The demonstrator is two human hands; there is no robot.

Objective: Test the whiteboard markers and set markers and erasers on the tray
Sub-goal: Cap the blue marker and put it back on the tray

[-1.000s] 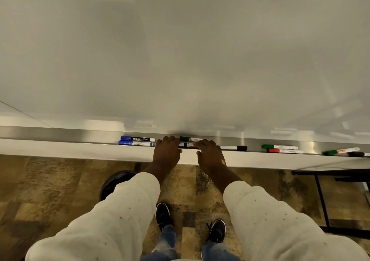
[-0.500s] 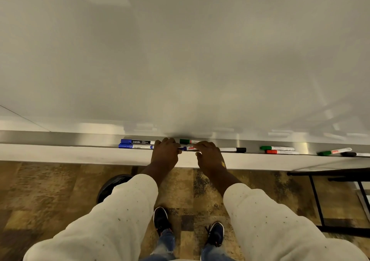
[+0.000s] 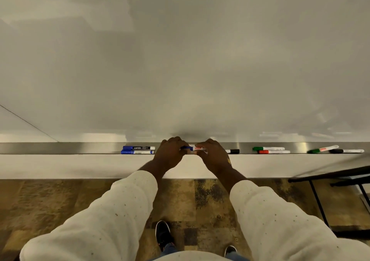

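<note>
While between 2 hands point(image 3: 170, 155) point(image 3: 215, 155), 1 marker point(image 3: 195, 148)

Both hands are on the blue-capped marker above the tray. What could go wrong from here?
1. If the cap comes off with a jerk, the right hand, close beside the black-capped marker, might knock it along the tray.
2. The left hand grips the blue-capped marker near the tray's front edge, so a slipped cap may drop to the carpet.

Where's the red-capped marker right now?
Head view: the red-capped marker lies on the tray, right of the right hand, just in front of a green-capped marker.
</note>
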